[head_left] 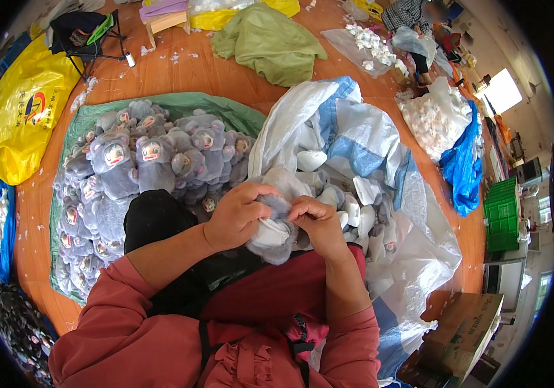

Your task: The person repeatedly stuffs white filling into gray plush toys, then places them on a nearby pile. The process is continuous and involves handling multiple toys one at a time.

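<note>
Progress, judged from the two heaps: a large pile of finished grey plush toys (pixel 141 161), faces showing, lies on the green sheet (pixel 180 103) on the floor to the person's left. To the right, the open white-and-blue woven sack (pixel 354 129) holds a good many limp grey and white toy skins (pixel 354 200), so a good share of the work looks left to do.

Item in hand: one grey plush toy (pixel 274 229), held over the lap at the near edge of the sack. Left hand (pixel 235 216) is closed over its top; right hand (pixel 319 223) pinches its right side, fingers curled in. Toy looks soft and partly filled, with fuzzy grey pile and a pale white patch facing up. Its face is hidden.
</note>
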`<state>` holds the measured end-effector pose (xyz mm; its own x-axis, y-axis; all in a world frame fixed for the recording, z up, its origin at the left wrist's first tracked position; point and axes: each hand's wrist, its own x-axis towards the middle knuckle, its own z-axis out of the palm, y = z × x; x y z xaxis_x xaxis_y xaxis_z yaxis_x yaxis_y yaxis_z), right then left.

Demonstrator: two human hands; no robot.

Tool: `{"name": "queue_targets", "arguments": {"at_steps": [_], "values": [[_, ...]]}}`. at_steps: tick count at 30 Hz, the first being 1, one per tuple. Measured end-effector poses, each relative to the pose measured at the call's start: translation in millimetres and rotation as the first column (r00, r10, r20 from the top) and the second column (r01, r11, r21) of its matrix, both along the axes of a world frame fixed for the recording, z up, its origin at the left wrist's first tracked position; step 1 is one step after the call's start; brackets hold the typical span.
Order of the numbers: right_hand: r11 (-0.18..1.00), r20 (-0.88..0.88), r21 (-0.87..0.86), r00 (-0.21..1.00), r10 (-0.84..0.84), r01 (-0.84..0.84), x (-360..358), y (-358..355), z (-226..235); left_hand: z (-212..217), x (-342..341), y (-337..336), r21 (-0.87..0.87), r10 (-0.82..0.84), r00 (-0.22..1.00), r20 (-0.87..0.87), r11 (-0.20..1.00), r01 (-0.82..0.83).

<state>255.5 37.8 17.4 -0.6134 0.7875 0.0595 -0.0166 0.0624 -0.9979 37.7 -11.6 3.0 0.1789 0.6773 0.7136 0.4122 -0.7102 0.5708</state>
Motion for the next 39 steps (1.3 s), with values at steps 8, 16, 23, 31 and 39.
{"name": "queue_targets", "arguments": {"at_steps": [8,16,23,31,39], "values": [[0.989,0.102,0.151,0.995,-0.017,0.002,-5,-2,5,2,2,-4,0.017,0.051,0.997,0.063,0.999,-0.052],[0.970,0.193,0.243,0.979,-0.061,0.013,-7,-5,12,10,-3,-1,0.002,0.092,0.995,-0.028,0.996,-0.092],[0.951,0.331,0.309,0.937,-0.113,0.005,-11,-5,-2,12,-1,-2,-0.139,0.113,0.985,-0.127,0.982,-0.131],[0.939,0.563,0.339,0.812,-0.152,-0.060,-23,-13,-5,-2,0,-3,-0.187,0.064,0.976,-0.210,0.977,-0.105],[0.942,0.411,0.318,0.881,-0.236,0.104,-27,-22,-14,3,-3,1,-0.127,0.228,0.945,-0.233,0.957,-0.262]]}}
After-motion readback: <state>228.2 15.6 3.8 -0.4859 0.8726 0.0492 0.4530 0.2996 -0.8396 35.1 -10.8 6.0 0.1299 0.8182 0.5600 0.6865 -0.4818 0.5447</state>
